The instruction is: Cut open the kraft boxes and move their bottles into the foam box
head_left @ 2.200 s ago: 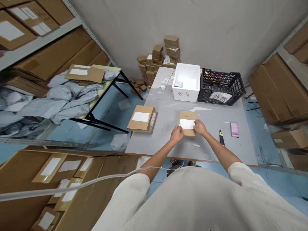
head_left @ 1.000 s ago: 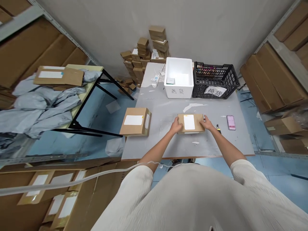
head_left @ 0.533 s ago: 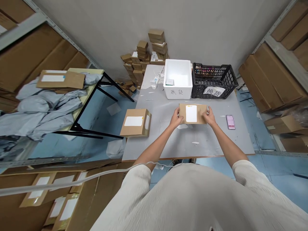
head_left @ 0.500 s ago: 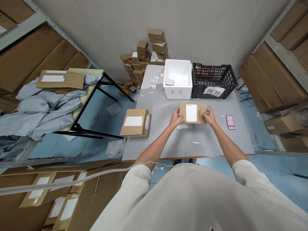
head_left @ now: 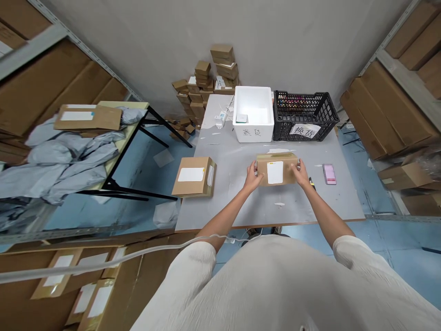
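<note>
Between my two hands is a small brown cardboard box (head_left: 288, 173) with a white label (head_left: 274, 172) facing up. My left hand (head_left: 253, 177) grips its left end, thumb on the front face. At the right end my right hand (head_left: 299, 173) is closed on the box in the same way. A strip of tape runs along the box's far edge. Just right of my right hand, a small black and yellow tool (head_left: 312, 183) lies partly hidden behind my wrist. Farther right rests a phone (head_left: 329, 174) with a pink screen.
Another labelled cardboard box (head_left: 195, 176) sits at the table's left edge. A white foam bin (head_left: 253, 133) and a black plastic crate (head_left: 305, 131) stand at the back of the grey table (head_left: 227, 202). Grey bags (head_left: 69, 156) cover a side table. A white cable (head_left: 138, 250) crosses by my left arm.
The box has come slightly toward me and tilted, so its taped far side now shows. Both hands moved with it. The black and yellow tool has come into sight beside my right wrist.
</note>
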